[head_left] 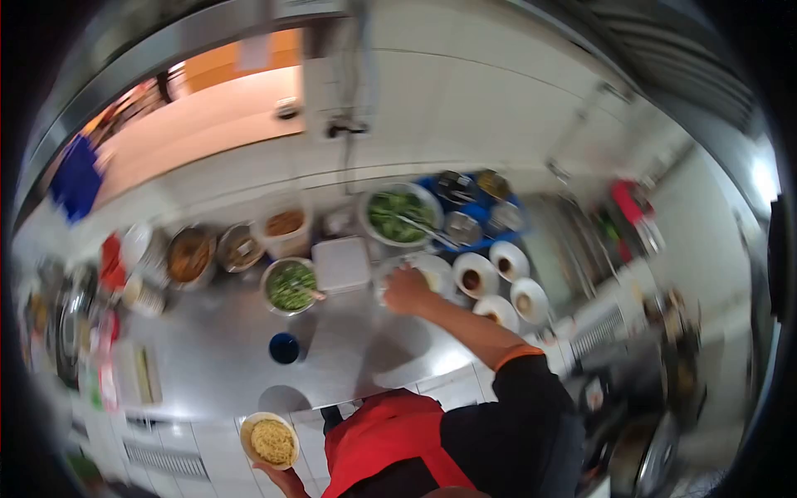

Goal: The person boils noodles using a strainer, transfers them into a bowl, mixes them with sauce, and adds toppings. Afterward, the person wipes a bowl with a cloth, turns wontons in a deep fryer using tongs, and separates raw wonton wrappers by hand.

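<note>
My left hand (286, 481) grips a pale bowl from below and the side. Yellow noodles (273, 441) fill the bowl, which is in front of the steel counter's near edge. My right hand (405, 290) reaches over the counter with its fingers curled, at the left side of a whitish round dish (435, 270). What these fingers hold, if anything, is hidden and blurred. Beyond that hand stands a large bowl of leafy greens (394, 214) with tongs (427, 230) lying across it. To its left is a white lidded box (341, 265).
Several white bowls with dark sauce (471, 277) stand right of my right hand. Behind them, a blue tray (518, 207) holds small containers. A bowl of chopped greens (288, 285) and a dark blue cup (284, 349) stand on the counter (216, 357). Stove pans (643, 455) are at the right.
</note>
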Action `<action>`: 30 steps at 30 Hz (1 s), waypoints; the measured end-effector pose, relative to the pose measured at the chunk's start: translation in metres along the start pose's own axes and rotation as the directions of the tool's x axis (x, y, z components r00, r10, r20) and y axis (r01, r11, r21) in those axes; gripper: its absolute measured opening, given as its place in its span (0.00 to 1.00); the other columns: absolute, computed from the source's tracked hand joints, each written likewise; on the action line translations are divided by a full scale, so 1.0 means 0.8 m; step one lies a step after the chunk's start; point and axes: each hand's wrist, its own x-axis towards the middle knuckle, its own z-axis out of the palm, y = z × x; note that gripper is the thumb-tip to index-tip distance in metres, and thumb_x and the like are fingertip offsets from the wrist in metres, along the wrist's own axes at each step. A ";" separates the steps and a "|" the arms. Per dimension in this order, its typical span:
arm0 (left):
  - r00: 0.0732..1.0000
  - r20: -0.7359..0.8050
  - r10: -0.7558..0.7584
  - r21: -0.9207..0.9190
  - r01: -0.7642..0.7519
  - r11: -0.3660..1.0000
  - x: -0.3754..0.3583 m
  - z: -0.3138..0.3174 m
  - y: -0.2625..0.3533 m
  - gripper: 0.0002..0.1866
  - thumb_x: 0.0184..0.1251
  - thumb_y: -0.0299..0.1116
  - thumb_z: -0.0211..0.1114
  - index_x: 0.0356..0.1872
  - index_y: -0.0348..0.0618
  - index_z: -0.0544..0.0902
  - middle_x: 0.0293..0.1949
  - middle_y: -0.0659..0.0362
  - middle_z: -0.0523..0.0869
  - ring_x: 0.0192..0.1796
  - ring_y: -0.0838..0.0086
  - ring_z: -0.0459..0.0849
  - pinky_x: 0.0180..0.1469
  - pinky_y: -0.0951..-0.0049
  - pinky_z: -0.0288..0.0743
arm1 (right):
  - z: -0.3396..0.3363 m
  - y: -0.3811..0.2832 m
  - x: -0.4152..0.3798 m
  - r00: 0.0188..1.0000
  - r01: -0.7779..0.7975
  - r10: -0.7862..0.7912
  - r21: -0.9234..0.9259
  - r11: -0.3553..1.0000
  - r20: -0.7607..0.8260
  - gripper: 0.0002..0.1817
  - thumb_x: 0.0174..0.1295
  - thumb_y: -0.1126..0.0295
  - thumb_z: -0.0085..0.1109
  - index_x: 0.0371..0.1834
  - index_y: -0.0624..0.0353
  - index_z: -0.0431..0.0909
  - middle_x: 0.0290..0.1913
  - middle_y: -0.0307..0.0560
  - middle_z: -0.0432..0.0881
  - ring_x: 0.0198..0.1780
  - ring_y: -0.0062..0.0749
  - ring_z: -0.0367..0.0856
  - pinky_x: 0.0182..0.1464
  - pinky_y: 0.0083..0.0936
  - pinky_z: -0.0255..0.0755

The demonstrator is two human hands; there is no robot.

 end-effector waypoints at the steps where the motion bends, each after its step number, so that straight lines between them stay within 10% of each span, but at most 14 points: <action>1: 0.997 0.073 -0.033 -0.012 0.034 0.999 0.034 -0.021 0.002 0.44 0.71 0.71 0.29 0.78 0.49 0.50 0.76 0.55 0.58 0.76 0.61 0.59 0.77 0.57 0.53 | 0.000 -0.024 -0.015 0.958 -0.250 0.263 0.119 0.961 -0.112 0.21 0.56 0.55 0.56 0.42 0.62 0.82 0.35 0.51 0.83 0.40 0.48 0.83 0.51 0.49 0.76; 4: 0.992 0.101 -0.072 -0.117 0.084 0.990 0.126 -0.035 0.016 0.38 0.75 0.64 0.40 0.73 0.47 0.63 0.71 0.53 0.67 0.71 0.58 0.68 0.71 0.57 0.62 | -0.010 -0.066 -0.026 0.782 -0.623 0.563 0.349 0.700 0.266 0.30 0.58 0.48 0.55 0.53 0.62 0.77 0.37 0.54 0.83 0.43 0.54 0.84 0.49 0.48 0.77; 7: 0.959 0.231 -0.166 0.002 0.170 0.985 0.199 -0.013 0.037 0.36 0.74 0.63 0.41 0.71 0.47 0.64 0.69 0.54 0.68 0.69 0.59 0.68 0.69 0.58 0.63 | 0.027 -0.085 -0.007 0.708 -0.702 0.675 0.317 0.638 0.207 0.27 0.63 0.48 0.53 0.53 0.60 0.76 0.41 0.54 0.84 0.45 0.56 0.84 0.48 0.49 0.77; 10: 0.922 0.317 -0.222 0.075 0.209 0.975 0.248 0.004 0.055 0.34 0.74 0.61 0.42 0.69 0.46 0.65 0.67 0.54 0.69 0.66 0.61 0.69 0.67 0.59 0.63 | 0.115 -0.067 -0.002 0.796 -0.603 0.599 0.203 0.772 0.087 0.21 0.67 0.54 0.52 0.53 0.58 0.76 0.41 0.54 0.85 0.43 0.53 0.85 0.47 0.50 0.77; 16: 0.871 0.372 -0.320 0.179 0.271 0.946 0.295 0.014 0.072 0.31 0.73 0.57 0.44 0.66 0.46 0.68 0.62 0.56 0.71 0.62 0.63 0.70 0.62 0.62 0.64 | 0.009 -0.104 -0.120 0.868 -0.459 0.491 0.494 0.739 0.073 0.12 0.69 0.64 0.51 0.46 0.59 0.78 0.36 0.51 0.86 0.39 0.42 0.87 0.46 0.36 0.79; 19: 0.849 0.383 -0.364 0.232 0.293 0.928 0.301 0.030 0.074 0.29 0.72 0.55 0.45 0.64 0.45 0.69 0.60 0.57 0.71 0.60 0.65 0.71 0.60 0.63 0.65 | -0.029 -0.107 -0.199 0.891 -0.366 0.423 0.813 0.453 0.166 0.10 0.68 0.63 0.54 0.42 0.57 0.78 0.37 0.46 0.86 0.42 0.37 0.86 0.47 0.34 0.77; 27: 0.780 0.421 -0.462 0.410 0.290 0.865 0.252 0.114 0.044 0.24 0.71 0.50 0.47 0.59 0.44 0.72 0.53 0.59 0.74 0.54 0.69 0.72 0.54 0.67 0.67 | -0.105 -0.050 -0.389 0.743 -0.502 0.595 0.842 0.195 0.305 0.06 0.69 0.73 0.54 0.44 0.62 0.77 0.36 0.44 0.85 0.39 0.28 0.86 0.47 0.26 0.77; 30: 0.720 0.465 -0.515 0.503 0.264 0.823 0.205 0.180 -0.002 0.23 0.71 0.48 0.48 0.57 0.44 0.73 0.51 0.59 0.75 0.51 0.70 0.73 0.52 0.68 0.67 | -0.117 0.001 -0.482 0.675 -0.509 0.727 0.795 0.332 0.129 0.06 0.68 0.75 0.53 0.44 0.62 0.77 0.34 0.45 0.85 0.37 0.30 0.86 0.45 0.27 0.78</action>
